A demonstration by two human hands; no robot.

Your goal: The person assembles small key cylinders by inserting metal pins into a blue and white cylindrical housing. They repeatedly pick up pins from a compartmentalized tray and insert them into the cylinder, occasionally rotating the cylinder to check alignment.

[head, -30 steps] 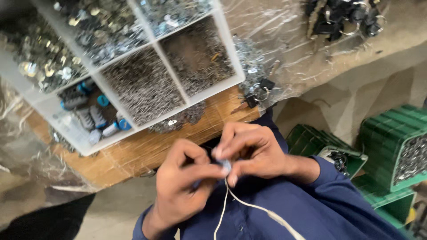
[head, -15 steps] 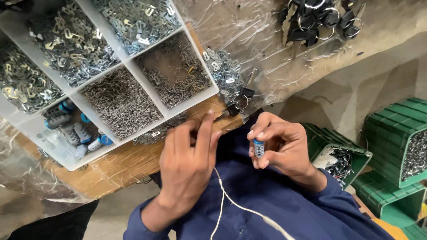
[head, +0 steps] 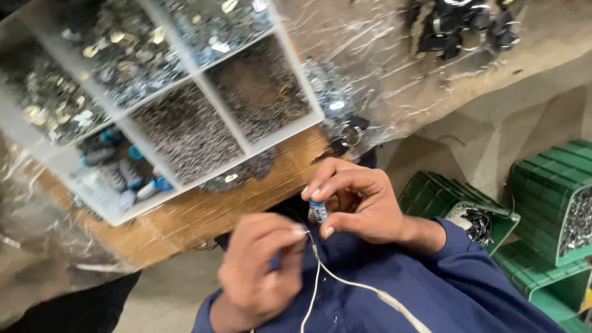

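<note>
My right hand [head: 361, 206] has a small cylinder with a blue cap and pale body [head: 317, 209] pinched upright between thumb and forefinger, just off the near edge of the wooden bench top [head: 203, 213]. My left hand [head: 262, 271] sits below it, fingers curled tight on something small and dark blue that I can't make out; motion blur smears the knuckles. A thin white cord [head: 317, 277] hangs between both hands over my dark blue shirt [head: 444, 290]. Open room is only here, above my lap: the white compartment tray of metal parts [head: 185, 117] crowds the bench ahead, crinkled clear plastic sheet [head: 370, 55] beside it. Green plastic crates [head: 549, 185] stand to my right, cut off by the frame edge. The black clips [head: 462, 24] up top are cropped too.
</note>
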